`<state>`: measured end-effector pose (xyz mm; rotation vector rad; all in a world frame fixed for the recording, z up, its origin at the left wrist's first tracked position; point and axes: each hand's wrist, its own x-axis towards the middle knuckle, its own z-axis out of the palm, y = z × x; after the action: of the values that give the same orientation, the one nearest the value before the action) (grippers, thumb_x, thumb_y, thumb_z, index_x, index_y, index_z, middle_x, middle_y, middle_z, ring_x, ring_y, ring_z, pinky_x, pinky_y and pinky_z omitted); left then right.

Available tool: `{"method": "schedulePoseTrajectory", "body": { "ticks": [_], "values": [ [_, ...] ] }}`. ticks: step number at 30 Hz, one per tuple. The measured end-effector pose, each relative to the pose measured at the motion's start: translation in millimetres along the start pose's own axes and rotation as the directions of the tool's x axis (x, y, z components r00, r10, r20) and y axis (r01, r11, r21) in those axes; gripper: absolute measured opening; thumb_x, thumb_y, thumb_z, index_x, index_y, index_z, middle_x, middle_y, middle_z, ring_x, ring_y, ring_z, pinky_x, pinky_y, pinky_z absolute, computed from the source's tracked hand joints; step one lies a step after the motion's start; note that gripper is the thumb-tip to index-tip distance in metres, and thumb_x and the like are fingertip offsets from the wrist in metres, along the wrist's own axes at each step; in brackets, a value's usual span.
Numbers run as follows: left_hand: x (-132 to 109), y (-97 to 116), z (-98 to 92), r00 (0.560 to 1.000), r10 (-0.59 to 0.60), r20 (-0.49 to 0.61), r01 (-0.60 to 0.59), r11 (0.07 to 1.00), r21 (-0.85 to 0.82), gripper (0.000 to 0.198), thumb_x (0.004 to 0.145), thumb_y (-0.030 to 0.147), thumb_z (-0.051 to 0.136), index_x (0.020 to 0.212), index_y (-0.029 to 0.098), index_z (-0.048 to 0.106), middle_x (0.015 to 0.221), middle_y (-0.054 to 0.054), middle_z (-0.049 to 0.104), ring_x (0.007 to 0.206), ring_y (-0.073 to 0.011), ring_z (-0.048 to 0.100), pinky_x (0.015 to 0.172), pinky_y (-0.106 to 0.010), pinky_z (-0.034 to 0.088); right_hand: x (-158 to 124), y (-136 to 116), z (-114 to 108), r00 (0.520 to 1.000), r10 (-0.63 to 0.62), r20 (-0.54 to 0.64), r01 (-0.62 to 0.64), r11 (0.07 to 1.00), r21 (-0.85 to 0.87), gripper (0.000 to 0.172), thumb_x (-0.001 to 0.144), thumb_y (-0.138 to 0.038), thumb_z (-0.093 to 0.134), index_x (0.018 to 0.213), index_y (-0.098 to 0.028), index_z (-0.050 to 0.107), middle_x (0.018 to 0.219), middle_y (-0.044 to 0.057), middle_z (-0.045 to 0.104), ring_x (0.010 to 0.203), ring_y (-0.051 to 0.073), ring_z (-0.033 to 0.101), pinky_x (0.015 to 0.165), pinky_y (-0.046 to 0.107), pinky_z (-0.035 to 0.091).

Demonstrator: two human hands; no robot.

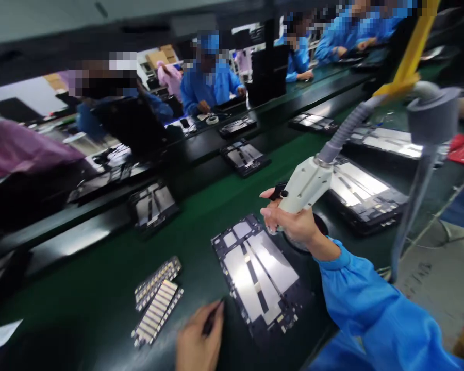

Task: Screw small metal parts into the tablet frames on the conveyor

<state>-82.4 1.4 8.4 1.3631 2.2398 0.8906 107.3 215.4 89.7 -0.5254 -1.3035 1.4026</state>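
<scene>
My right hand (299, 224) is wrapped around a white hand-held tool (307, 183) with a grey corrugated hose (348, 131) running up from it. It hovers over the upper right corner of an uncovered tablet (237, 275), whose silver battery plates and dark strips show. My left hand (201, 335), slightly blurred, is beside the tablet's lower left edge. Its fingers are pinched around something small and dark that I cannot make out. To the left of the tablet are two panels of small circuit boards (158, 312), one partly overlapping the other.
More uncovered tablets (363, 190) sit at the right and along the green bench (201, 216). A grey funnel-shaped piece (433, 116) and a yellow arm (410, 56) rise at the right. White paper (2, 336) lies at the left. Co-workers in blue (211, 82) sit across the bench.
</scene>
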Motion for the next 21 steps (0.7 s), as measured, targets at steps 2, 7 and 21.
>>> {"method": "schedulePoseTrajectory", "body": {
  "ticks": [2, 7, 21],
  "values": [
    [0, 22, 16.4, 0.997, 0.070, 0.030, -0.070, 0.997, 0.009, 0.032, 0.083, 0.043, 0.052, 0.081, 0.022, 0.075, 0.076, -0.006, 0.073, 0.065, -0.0196, 0.067, 0.059, -0.029, 0.054, -9, 1, 27, 0.991, 0.075, 0.115, -0.075, 0.997, 0.001, 0.028, 0.070, -0.026, 0.073, 0.094, -0.019, 0.060, 0.046, -0.008, 0.053, 0.036, 0.011, 0.050, 0.038, 0.026, 0.042],
    [-2, 33, 19.0, 0.994, 0.104, 0.024, -0.103, 0.994, -0.039, 0.028, 0.088, 0.033, 0.049, 0.087, 0.020, 0.074, 0.077, -0.005, 0.072, 0.061, -0.0157, 0.064, 0.056, -0.026, 0.050, -23, 26, 73, 0.935, 0.235, 0.267, -0.215, 0.971, -0.100, 0.024, 0.068, -0.026, 0.073, 0.089, -0.017, 0.063, 0.044, -0.007, 0.053, 0.038, 0.010, 0.049, 0.041, 0.026, 0.044],
    [-12, -24, 3.9, 0.943, -0.100, -0.316, 0.040, 0.981, -0.189, 0.037, 0.089, 0.041, 0.051, 0.110, 0.015, 0.067, 0.082, -0.006, 0.066, 0.065, -0.0140, 0.062, 0.057, -0.025, 0.051, -26, 69, 97, 0.909, 0.266, 0.322, -0.204, 0.955, -0.213, 0.021, 0.073, -0.027, 0.071, 0.091, -0.016, 0.065, 0.046, -0.006, 0.054, 0.039, 0.011, 0.050, 0.044, 0.027, 0.046]
  ]
}}
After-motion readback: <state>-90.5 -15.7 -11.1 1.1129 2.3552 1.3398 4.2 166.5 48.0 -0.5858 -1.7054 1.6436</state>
